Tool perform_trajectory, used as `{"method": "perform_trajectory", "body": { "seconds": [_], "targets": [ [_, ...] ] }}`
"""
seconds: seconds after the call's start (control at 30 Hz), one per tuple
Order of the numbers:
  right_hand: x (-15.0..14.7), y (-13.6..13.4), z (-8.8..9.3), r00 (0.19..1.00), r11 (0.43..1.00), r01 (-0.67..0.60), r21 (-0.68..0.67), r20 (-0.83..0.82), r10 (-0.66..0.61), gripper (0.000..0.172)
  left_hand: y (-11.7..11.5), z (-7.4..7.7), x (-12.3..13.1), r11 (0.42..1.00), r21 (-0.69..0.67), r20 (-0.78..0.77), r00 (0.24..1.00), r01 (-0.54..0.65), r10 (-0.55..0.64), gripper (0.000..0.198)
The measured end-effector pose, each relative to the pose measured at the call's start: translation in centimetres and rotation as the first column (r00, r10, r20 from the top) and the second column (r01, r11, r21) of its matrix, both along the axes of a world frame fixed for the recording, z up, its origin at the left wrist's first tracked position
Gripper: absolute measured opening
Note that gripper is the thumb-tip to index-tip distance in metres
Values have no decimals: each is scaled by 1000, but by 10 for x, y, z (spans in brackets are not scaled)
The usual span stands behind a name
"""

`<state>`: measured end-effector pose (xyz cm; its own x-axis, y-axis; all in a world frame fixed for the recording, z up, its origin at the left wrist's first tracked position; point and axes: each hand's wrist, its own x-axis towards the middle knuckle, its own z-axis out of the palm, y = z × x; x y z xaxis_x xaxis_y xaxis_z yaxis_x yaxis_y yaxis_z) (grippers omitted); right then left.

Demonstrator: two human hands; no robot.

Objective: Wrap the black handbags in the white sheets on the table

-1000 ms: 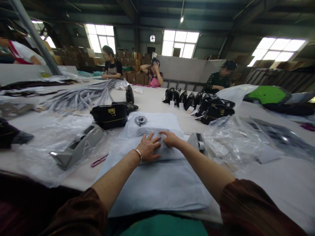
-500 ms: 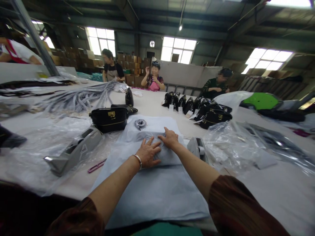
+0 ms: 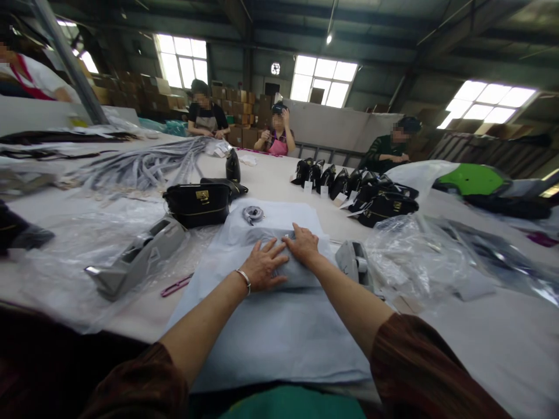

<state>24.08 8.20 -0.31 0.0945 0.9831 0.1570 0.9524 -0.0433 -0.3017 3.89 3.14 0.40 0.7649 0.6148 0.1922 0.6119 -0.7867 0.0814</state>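
My left hand [image 3: 264, 266] lies flat with fingers spread on a bundle wrapped in pale tissue paper [image 3: 279, 337]. Close beside it, my right hand [image 3: 302, 244] presses on the same bundle, its fingers stretched out. What the paper covers is hidden. A coiled grey-wrapped strap [image 3: 253, 215] rests on the paper just beyond the hands. Left of the paper stands a black handbag [image 3: 198, 203] with a gold clasp. A grey tape dispenser [image 3: 137, 259] is at the left, and a second tape dispenser [image 3: 353, 261] sits right of my right hand.
A pink cutter [image 3: 176, 285] lies left of the paper. Several black bags [image 3: 367, 195] with white tags stand in a row at the back right. Clear plastic bags [image 3: 410, 262] lie at the right, grey wrapped straps [image 3: 152, 166] at the back left. Several co-workers sit across the table.
Both hands stay on the wrapped bundle with hardly any movement. The view has shifted slightly. Across the table, a co-worker's raised hands have changed position.
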Motion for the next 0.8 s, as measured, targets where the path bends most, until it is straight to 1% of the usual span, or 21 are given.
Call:
{"method": "perform_trajectory", "body": {
  "seconds": [0.07, 0.2, 0.3, 0.37, 0.4, 0.47, 0.53, 0.57, 0.6, 0.63, 0.67, 0.7, 0.73, 0.77, 0.8],
  "targets": [
    [1, 0, -3, 1000, 1000, -8, 7, -9, 8, 66, 1, -10, -14, 999, -3, 31, 998, -53, 53, 67],
    [2, 1, -5, 1000, 1000, -20, 11, -17, 20, 62, 4, -35, -41, 974, -74, 157, 962, -216, 225, 68],
    [-1, -1, -1, 1000, 1000, -14, -12, -25, 14, 60, 7, -47, -49, 958, -123, 214, 936, -257, 279, 67],
    [-4, -7, 8, 999, 1000, -10, -29, -36, 9, 58, 9, -52, -49, 957, -135, 225, 932, -257, 282, 67],
    [-3, -13, 14, 999, 1000, -13, -17, -46, 13, 57, 10, -53, -49, 958, -138, 228, 933, -251, 277, 67],
    [5, -28, 31, 996, 997, -45, 68, -69, 50, 56, 13, -58, -49, 961, -136, 247, 931, -242, 269, 68],
    [25, -50, 48, 989, 975, -95, 199, -96, 116, 55, 18, -64, -50, 964, -126, 284, 923, -233, 260, 70],
    [40, -63, 56, 984, 961, -104, 257, -116, 137, 53, 21, -67, -51, 967, -120, 302, 919, -226, 253, 71],
    [58, -76, 62, 980, 950, -84, 299, -146, 133, 51, 24, -70, -51, 969, -116, 317, 917, -217, 243, 73],
    [78, -91, 66, 976, 948, -25, 317, -196, 91, 48, 27, -73, -51, 972, -114, 328, 915, -207, 234, 75],
    [99, -106, 68, 961, 952, 80, 297, -277, 6, 44, 29, -76, -52, 973, -115, 333, 915, -198, 226, 76],
    [121, -120, 68, 923, 951, 206, 233, -370, -109, 38, 31, -77, -52, 974, -118, 336, 916, -193, 222, 77],
    [141, -134, 66, 860, 936, 325, 135, -453, -234, 33, 32, -79, -52, 974, -122, 336, 915, -190, 221, 78],
    [158, -147, 61, 787, 916, 401, 20, -519, -333, 30, 32, -79, -52, 974, -125, 336, 915, -190, 222, 78],
    [172, -158, 55, 718, 895, 436, -92, -565, -408, 29, 32, -79, -52, 973, -126, 336, 915, -192, 224, 78]
  ]
}}
